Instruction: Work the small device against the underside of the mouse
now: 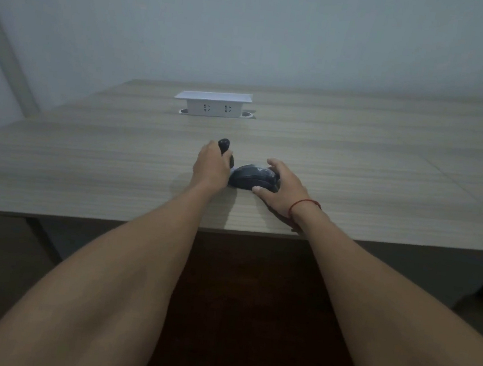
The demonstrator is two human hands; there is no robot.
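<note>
On the pale wood-grain desk, the left hand curls its fingers round a small black rounded object that stands up above the knuckles. Just beside it, the right hand grips a dark, domed computer mouse, thumb on the near side, fingers over the far side. A white pop-up socket box sits well behind both.
</note>
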